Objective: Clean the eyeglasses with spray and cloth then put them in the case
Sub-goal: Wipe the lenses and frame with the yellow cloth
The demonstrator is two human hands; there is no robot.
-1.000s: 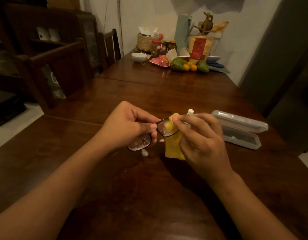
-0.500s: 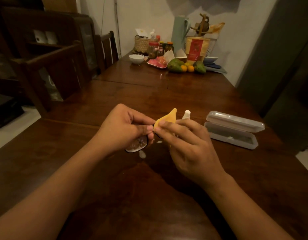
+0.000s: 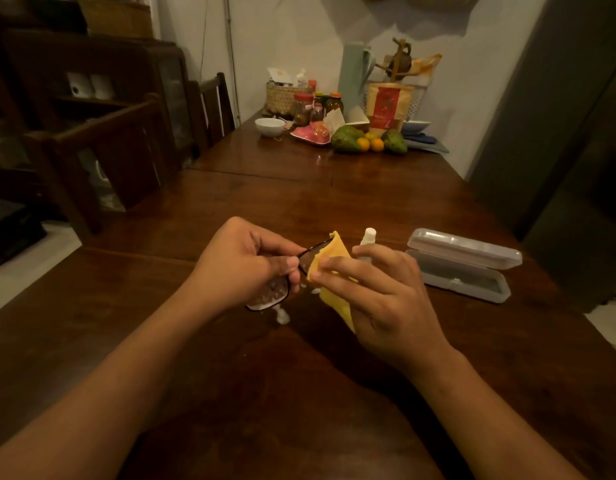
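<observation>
Cloth [image 3: 334,252] now hangs lower; spray bottle [image 3: 368,237] half-hidden behind hands.

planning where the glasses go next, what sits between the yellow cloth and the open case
In the head view, the white spray bottle stands between the yellow cloth and the open case, partly hidden behind the right hand.

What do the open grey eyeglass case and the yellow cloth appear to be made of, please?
The open grey eyeglass case looks like translucent, frosted hard plastic: its moulded lid catches light on rounded edges. The yellow cloth looks like thin, matte, soft fabric, probably microfibre, since it folds and droops limply from the right hand.
</observation>
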